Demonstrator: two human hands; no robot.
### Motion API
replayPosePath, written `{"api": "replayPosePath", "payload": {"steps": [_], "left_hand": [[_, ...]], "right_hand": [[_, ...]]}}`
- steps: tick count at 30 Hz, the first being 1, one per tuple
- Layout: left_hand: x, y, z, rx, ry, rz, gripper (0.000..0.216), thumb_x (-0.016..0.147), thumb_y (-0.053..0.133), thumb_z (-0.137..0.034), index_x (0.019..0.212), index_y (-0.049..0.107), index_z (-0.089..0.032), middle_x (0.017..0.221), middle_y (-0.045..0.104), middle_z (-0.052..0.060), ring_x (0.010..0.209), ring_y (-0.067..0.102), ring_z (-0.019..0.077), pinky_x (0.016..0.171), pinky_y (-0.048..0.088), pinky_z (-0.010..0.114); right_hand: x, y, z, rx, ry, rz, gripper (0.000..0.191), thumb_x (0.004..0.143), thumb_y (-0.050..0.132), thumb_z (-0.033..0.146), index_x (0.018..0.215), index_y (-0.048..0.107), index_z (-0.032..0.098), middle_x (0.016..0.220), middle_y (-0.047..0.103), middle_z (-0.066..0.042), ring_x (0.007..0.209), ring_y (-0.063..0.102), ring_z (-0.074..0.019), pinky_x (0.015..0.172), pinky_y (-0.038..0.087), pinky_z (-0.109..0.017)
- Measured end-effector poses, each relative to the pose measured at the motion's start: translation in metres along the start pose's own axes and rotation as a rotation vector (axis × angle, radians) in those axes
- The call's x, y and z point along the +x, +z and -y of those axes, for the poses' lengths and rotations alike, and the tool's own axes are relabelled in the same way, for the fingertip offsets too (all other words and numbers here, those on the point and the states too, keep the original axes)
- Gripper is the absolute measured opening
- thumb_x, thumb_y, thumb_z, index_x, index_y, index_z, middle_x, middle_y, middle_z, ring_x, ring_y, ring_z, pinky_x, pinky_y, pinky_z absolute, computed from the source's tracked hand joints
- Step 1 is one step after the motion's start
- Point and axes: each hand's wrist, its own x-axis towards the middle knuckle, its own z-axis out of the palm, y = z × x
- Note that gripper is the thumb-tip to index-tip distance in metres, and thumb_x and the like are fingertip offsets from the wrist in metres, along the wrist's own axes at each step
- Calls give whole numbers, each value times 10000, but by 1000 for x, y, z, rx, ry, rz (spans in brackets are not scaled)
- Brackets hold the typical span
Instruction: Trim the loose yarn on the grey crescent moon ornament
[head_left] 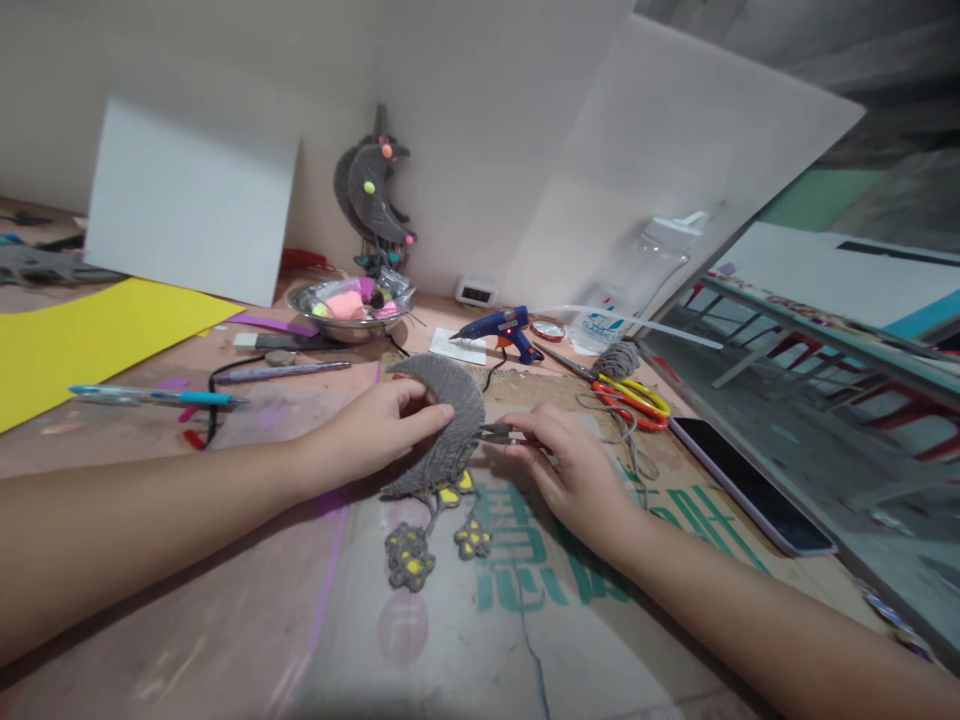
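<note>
Plainly, bottle [634,282] beyond the held crescent [450,445] reads "CLASSIC"

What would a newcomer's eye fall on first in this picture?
Probably the gray crescent, held by the left grip near the middle, with gray-and-yellow flowers lying below it in view. Then the blue glue gun behind it and the bright yellow sheet at the left edge stand out.
</note>
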Motion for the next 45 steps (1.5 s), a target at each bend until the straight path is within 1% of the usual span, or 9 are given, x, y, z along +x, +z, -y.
{"api": "replayPosePath", "payload": {"steps": [3, 7, 17, 23, 30, 32, 36, 41, 45], "left_hand": [[0, 0, 0, 1, 8, 5, 333, 829, 471, -433, 656, 534, -155, 612, 542, -11, 577, 522, 131, 514, 376, 229], [-1, 0, -1, 26, 22, 12, 336, 834, 462, -429, 652, 534, -156, 604, 529, -12, 561, 505, 125, 500, 363, 226], [-1, 2, 1, 7, 27, 36, 332, 829, 465, -439, 678, 559, -158, 582, 509, -14, 528, 475, 121, 461, 335, 221], [-1, 1, 3, 35, 42, 31, 358, 826, 452, -463, 694, 572, -152, 633, 541, 6, 584, 518, 146, 500, 374, 243], [0, 2, 5, 9, 47, 33, 352, 823, 462, -462, 714, 586, -152, 639, 558, 10, 589, 522, 147, 495, 377, 238], [0, 2, 4, 12, 49, 28, 348, 825, 463, -456, 688, 569, -155, 625, 545, 5, 577, 513, 141, 489, 368, 234], [-1, 2, 1, 37, 41, 21, 343, 820, 468, -449, 643, 533, -162, 598, 521, -4, 566, 504, 139, 485, 360, 231], [0, 1, 1, 7, 24, 34, 339, 823, 458, -450, 685, 556, -157, 596, 516, -12, 540, 491, 130, 471, 345, 229], [0, 1, 2, 9, 36, 21, 336, 822, 466, -435, 656, 551, -156, 587, 524, -7, 553, 498, 133, 478, 344, 231]], "right_hand": [[0, 0, 2, 3, 5, 33, 169, 913, 461, 259, 1014, 578, 191, 818, 563, -41, 751, 512, -157, 665, 387, -271], [0, 0, 4, 17, -12, 65, 200, 912, 464, 260, 1072, 561, 191, 840, 564, -46, 770, 521, -156, 686, 398, -270], [0, 5, 2, -8, -60, 62, 230, 919, 448, 290, 1099, 563, 204, 818, 571, -43, 744, 535, -156, 661, 409, -268], [0, 4, 4, -17, -55, 71, 231, 919, 445, 299, 1084, 574, 202, 801, 578, -42, 726, 542, -151, 650, 412, -260], [1, 3, 3, -33, -74, 71, 222, 919, 449, 289, 1053, 595, 190, 772, 577, -33, 697, 539, -136, 628, 403, -239], [0, 4, 2, -23, -81, 71, 220, 919, 451, 283, 1047, 601, 186, 771, 580, -34, 699, 538, -133, 629, 403, -235], [-1, 4, 1, 14, -72, 67, 214, 915, 459, 279, 1049, 603, 196, 795, 597, -35, 709, 549, -131, 645, 415, -235], [-1, 2, 3, 40, -40, 36, 239, 908, 467, 266, 1117, 563, 201, 796, 580, -37, 730, 548, -145, 665, 423, -254], [-1, 1, 3, 41, -39, 52, 232, 914, 457, 268, 1107, 569, 206, 792, 565, -36, 729, 537, -146, 671, 416, -257]]}}
